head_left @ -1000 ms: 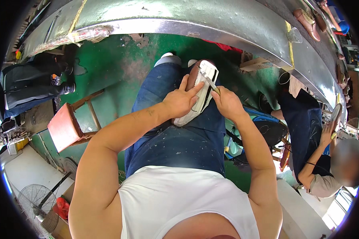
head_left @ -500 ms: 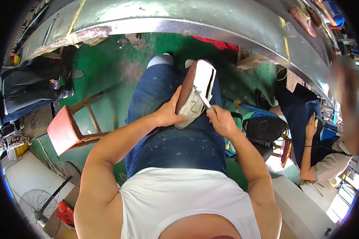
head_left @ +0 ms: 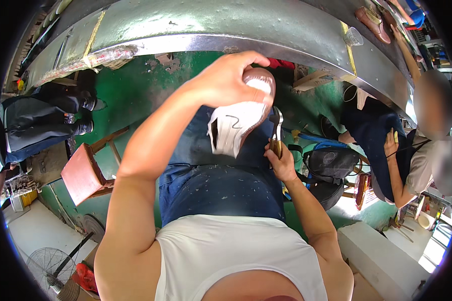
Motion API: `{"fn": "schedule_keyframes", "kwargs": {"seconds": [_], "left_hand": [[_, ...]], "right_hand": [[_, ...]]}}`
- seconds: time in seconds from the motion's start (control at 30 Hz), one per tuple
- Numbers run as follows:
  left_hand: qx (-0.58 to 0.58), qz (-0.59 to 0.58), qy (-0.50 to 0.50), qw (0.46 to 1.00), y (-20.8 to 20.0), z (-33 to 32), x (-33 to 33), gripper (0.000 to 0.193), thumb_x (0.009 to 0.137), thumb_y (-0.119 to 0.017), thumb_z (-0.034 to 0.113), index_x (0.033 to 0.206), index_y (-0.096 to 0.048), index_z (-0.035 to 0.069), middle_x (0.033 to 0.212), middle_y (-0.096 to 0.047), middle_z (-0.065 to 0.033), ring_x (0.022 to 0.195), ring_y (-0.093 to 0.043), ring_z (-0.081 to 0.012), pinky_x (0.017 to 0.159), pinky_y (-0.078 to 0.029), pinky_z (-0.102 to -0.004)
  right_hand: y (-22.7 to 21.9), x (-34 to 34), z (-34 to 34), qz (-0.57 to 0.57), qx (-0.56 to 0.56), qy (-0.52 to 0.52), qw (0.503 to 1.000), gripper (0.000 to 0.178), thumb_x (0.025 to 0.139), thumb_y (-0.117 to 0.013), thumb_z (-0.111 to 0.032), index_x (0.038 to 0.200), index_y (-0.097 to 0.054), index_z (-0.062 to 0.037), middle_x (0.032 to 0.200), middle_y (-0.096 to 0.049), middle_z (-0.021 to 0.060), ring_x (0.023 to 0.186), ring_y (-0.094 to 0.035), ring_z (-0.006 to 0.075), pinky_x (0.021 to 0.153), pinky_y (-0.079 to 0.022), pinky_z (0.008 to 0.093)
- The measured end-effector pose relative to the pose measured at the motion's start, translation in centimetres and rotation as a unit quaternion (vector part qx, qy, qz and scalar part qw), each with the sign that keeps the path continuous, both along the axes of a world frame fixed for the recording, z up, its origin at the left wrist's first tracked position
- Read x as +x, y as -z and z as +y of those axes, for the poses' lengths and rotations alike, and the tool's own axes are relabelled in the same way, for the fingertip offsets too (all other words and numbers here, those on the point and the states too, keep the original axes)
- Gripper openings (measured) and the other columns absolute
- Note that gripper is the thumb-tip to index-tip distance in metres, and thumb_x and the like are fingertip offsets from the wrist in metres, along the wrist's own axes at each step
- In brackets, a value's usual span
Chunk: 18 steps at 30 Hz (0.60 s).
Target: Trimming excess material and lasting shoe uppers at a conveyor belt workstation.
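Note:
My left hand (head_left: 223, 83) is wrapped over the rounded brown end of a shoe (head_left: 236, 123), holding it up in front of my thighs. The shoe has a whitish upper with a dark squiggle line and a brown lower edge; its pale, open end points down toward my lap. Beside the shoe, my right hand (head_left: 282, 163) grips the handles of metal pincers (head_left: 276, 131). Their curved silver jaws point up toward the bench, close to the shoe's brown edge. Contact between jaws and shoe cannot be made out.
A metal-edged workbench (head_left: 186, 25) spans the far side, with a brown shoe (head_left: 372, 24) at its right. A red-topped stool (head_left: 80, 173) stands left, a black bag (head_left: 329, 163) right. One person sits at the right; another's legs (head_left: 40, 120) show left. A fan (head_left: 47, 271) is lower left.
The shoe has been lifted off my lap and turned, its pale end now toward me. My left hand moved from its side to the far end. The pincers have come away, upright.

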State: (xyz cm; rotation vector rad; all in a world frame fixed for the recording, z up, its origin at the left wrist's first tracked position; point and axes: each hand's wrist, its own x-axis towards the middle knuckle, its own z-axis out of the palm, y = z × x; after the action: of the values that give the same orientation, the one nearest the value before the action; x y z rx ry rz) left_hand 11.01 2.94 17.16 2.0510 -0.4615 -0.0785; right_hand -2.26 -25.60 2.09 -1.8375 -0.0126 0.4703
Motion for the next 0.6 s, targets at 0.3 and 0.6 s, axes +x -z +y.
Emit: {"fn": "schedule_keyframes", "kwargs": {"seconds": [0.3,0.6], "left_hand": [[-0.398,0.522,-0.164,0.737,19.0,-2.0,-5.6,0.061,0.105,-0.038,0.054,0.130,-0.062,0.004,0.121,-0.066,-0.0110,0.107,-0.063,-0.0213,0.096,-0.048,-0.0365],[-0.257,0.307,-0.121,0.908,18.0,-3.4,-8.9,0.059,0.110,-0.019,0.043,0.151,-0.039,0.005,0.140,-0.054,-0.0137,0.129,-0.050,-0.0207,0.113,-0.035,-0.0326]], "right_hand": [[-5.9,2.3,0.1,0.003,-0.129,-0.185,0.974,0.042,0.095,-0.059,-0.018,0.129,-0.054,0.0066,0.105,-0.065,0.0199,0.098,-0.064,0.0305,0.088,-0.050,0.0372],[-8.8,6.8,1.8,-0.179,-0.256,-0.274,0.910,0.044,0.094,-0.059,-0.020,0.128,-0.054,0.0081,0.118,-0.062,0.0308,0.114,-0.059,0.0442,0.097,-0.048,0.0435]]}}
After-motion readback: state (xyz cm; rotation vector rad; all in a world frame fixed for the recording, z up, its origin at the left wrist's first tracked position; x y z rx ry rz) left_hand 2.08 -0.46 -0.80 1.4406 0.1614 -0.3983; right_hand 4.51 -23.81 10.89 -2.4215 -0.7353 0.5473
